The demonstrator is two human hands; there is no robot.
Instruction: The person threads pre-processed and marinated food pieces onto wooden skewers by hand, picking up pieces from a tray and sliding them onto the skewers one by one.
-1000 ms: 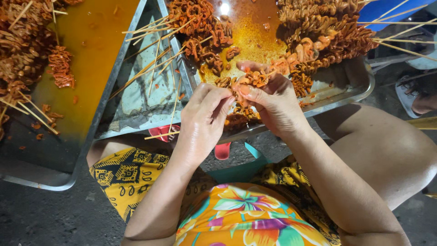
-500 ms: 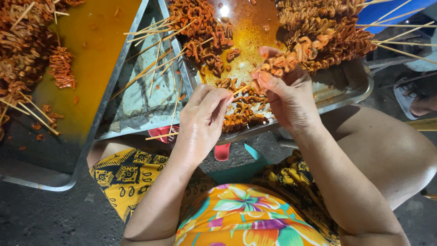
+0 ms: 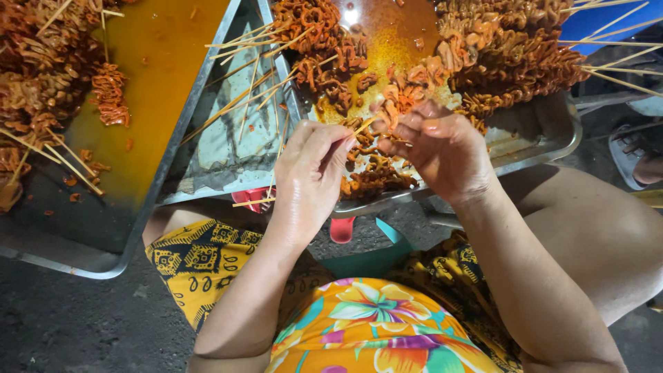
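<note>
Two hands share the threading: our left hand (image 3: 311,173) has its grip pinched on a bamboo skewer (image 3: 362,126), and our right hand (image 3: 442,148) closes on an orange meat piece (image 3: 388,117) at the skewer's one o'clock tip; next, we judge, the piece must slide squarely onto the point. Under them the metal tray (image 3: 545,135) holds oily marinade, loose pieces and finished skewers at twelve to two o'clock, while the tray at ten o'clock (image 3: 228,162) carries bare sticks.

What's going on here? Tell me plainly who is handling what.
A seated person is threading orange, marinated meat pieces onto a thin bamboo skewer. The left hand pinches the stick while the right hand holds a meat piece at its tip. Both work over a metal tray holding sauce and finished skewers. A middle tray holds bare sticks; a third tray sits further left.
</note>
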